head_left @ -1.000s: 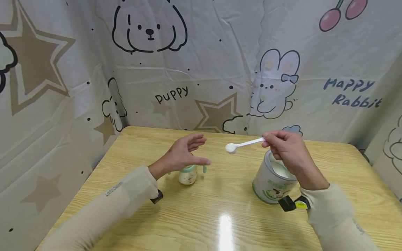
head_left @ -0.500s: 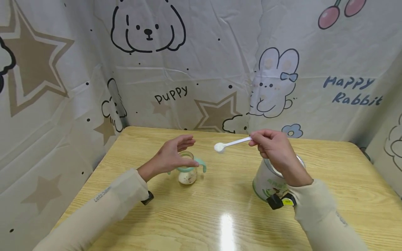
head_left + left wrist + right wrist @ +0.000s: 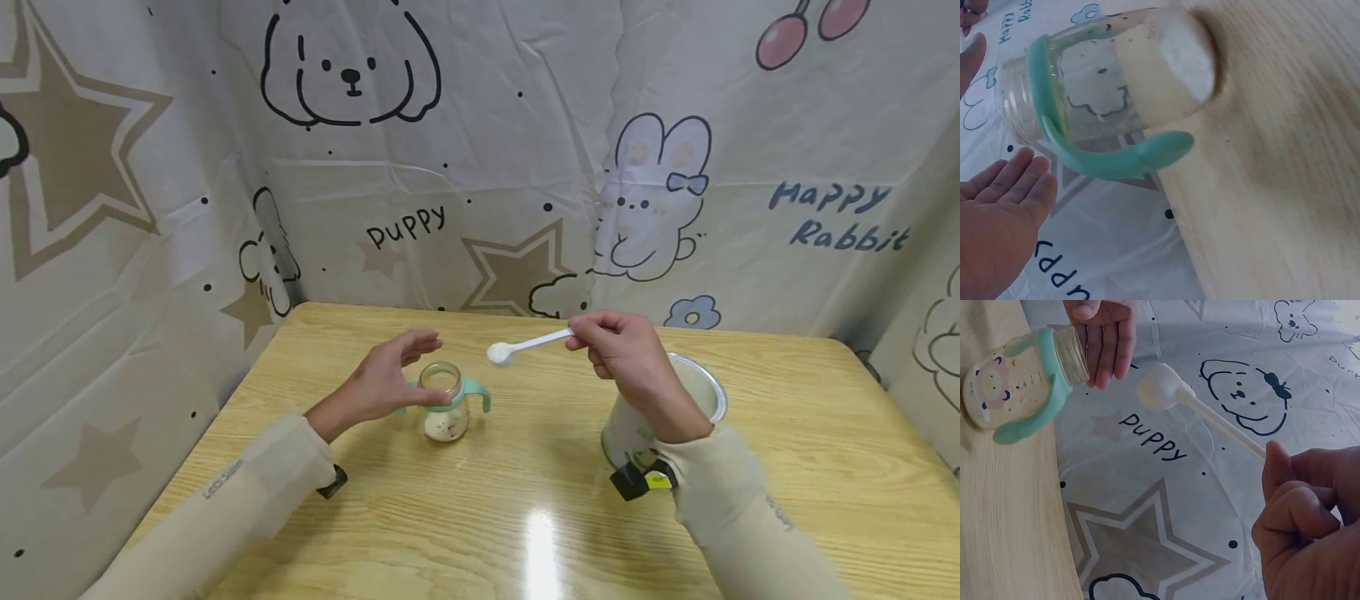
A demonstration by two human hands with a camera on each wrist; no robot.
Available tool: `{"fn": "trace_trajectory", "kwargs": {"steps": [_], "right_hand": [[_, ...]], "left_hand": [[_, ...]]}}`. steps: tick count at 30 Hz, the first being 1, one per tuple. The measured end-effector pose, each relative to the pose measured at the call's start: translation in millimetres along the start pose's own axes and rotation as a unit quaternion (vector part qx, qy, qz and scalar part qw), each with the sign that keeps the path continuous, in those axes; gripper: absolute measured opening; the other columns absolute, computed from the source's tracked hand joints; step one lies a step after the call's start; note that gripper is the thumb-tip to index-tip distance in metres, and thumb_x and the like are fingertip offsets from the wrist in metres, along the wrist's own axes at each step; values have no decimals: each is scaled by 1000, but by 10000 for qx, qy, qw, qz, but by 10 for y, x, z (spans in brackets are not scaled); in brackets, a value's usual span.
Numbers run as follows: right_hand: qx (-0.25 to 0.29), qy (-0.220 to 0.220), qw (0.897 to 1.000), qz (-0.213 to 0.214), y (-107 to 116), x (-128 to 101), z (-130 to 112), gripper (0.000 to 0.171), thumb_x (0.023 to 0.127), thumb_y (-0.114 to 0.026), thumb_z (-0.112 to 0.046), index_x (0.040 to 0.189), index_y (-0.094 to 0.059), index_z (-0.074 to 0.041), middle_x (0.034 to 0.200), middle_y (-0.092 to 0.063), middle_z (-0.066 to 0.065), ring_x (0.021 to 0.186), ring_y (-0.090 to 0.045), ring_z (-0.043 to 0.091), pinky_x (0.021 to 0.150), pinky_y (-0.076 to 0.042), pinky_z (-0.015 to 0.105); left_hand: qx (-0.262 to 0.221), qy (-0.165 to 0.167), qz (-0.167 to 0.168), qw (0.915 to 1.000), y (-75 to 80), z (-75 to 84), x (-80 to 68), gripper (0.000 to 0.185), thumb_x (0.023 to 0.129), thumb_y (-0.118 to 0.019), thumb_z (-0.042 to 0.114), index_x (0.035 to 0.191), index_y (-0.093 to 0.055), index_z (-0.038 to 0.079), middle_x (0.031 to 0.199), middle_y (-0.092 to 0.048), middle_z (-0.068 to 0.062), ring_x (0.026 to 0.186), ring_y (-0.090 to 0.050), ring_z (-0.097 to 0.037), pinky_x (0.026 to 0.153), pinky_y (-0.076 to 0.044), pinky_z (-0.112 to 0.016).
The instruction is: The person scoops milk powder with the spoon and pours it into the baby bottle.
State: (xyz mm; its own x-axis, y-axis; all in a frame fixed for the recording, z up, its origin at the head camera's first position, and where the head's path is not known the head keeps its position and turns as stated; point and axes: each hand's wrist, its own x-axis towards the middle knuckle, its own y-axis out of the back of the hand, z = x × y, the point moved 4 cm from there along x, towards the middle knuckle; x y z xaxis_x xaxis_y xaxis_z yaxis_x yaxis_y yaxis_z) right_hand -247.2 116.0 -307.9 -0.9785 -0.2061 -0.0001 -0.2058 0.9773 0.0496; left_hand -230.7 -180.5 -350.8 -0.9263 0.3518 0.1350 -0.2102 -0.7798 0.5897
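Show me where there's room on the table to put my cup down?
The widest bare patch of the table is the near part, between the two sleeves. The far right corner behind the powder tin is free too. It is crowded in the middle: the left hand by the baby bottle, and the right hand holding the scoop.

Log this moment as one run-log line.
right hand: pinches scoop of powder, short of bottle mouth | left hand: open beside bottle | can: open, on table

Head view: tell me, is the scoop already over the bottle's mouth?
No. The scoop, pinched by the right hand, is in the air beside the bottle.
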Motion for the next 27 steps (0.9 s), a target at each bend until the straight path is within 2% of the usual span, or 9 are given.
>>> {"fn": "trace_trajectory", "kwargs": {"steps": [6,10,20,27], "right_hand": [[0,-32,10000,-58,-107,32,28,17,101,-59,-11,104,-65,4,73,-67,-5,53,-37,3,44,-30,15],[63,11,9999,-100,-179,66,44,19,101,-58,-10,105,-63,7,73,-67,-5,52,-36,3,44,-28,14],[65,-95,9998,-141,-339,122,102,18,102,-58,-11,106,-63,6,73,-67,-5,52,-35,3,45,-28,15],[230,-153,9994,-193,-435,143,149,12,101,-58,-9,100,-63,2,70,-67,-4,50,-33,4,45,-26,16]], "left_hand": [[-64,153,-62,9998,-26,-107,-33,91,75,-90,21,148,-41,-1,146,-50,-20,137,-42,-38,116,-34,-47],[-88,91,-97,9999,-62,-146,-35,91,75,-91,19,147,-40,-2,145,-49,-21,137,-43,-38,116,-34,-49],[-53,-136,-25,9999,-142,-249,-19,88,75,-91,17,144,-42,-6,142,-51,-24,132,-48,-39,113,-37,-51],[-150,20,-42,9999,-174,-274,-31,87,75,-90,19,145,-44,-2,142,-53,-20,130,-50,-38,110,-40,-52]]}}
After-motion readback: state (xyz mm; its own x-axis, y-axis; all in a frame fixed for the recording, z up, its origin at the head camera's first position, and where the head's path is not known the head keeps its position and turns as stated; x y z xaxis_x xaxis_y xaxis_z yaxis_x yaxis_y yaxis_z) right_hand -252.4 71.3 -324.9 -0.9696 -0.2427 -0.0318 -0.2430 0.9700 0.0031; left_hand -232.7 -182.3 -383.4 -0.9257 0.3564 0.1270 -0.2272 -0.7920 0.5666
